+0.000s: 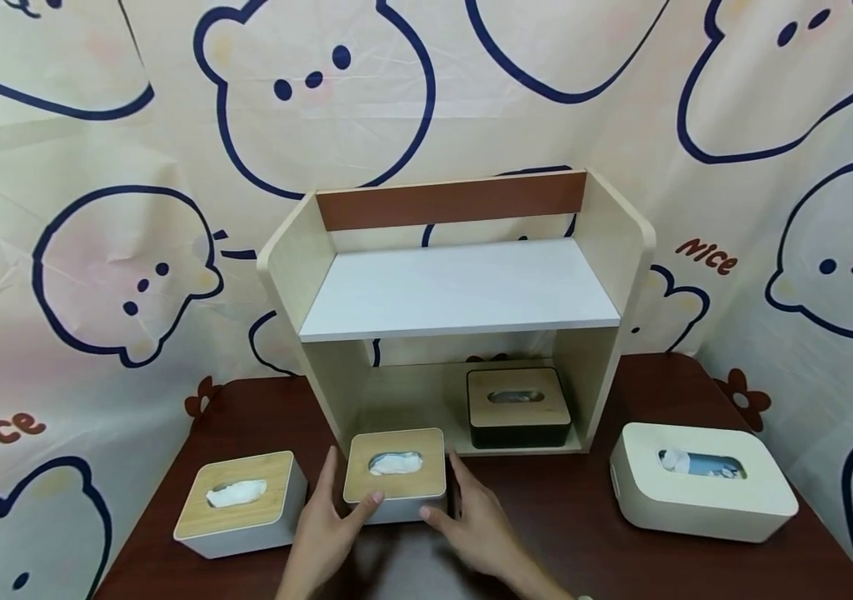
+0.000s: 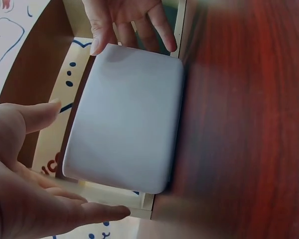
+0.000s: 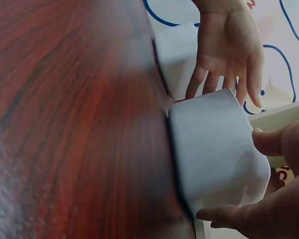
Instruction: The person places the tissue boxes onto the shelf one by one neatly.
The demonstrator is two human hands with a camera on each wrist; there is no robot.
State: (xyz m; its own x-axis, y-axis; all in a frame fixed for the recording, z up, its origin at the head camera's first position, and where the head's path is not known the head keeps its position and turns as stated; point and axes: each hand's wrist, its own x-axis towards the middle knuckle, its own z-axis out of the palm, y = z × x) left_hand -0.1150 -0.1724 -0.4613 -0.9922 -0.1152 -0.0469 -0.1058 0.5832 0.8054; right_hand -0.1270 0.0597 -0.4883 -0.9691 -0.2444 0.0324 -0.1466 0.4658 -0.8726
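A tissue box [image 1: 395,446] with a wood-look lid and pale grey body sits at the front edge of a small shelf's lower compartment. White tissue shows in its slot. My left hand [image 1: 325,525] is at the box's left side, its fingers straight and its thumb near the front. On the opposite side, my right hand [image 1: 477,523] has its fingers extended along the box and its thumb by the front right corner. From the left wrist, the plain box front [image 2: 122,119] shows between both hands, with a gap to the left thumb and fingers.
The shelf [image 1: 464,287] has a white upper board. A dark tissue box [image 1: 520,392] with a wooden lid stands inside, lower right. Another grey, wood-lidded box [image 1: 246,517] is on the left of the dark red table [image 1: 546,492]; a larger cream box [image 1: 704,492] is on the right.
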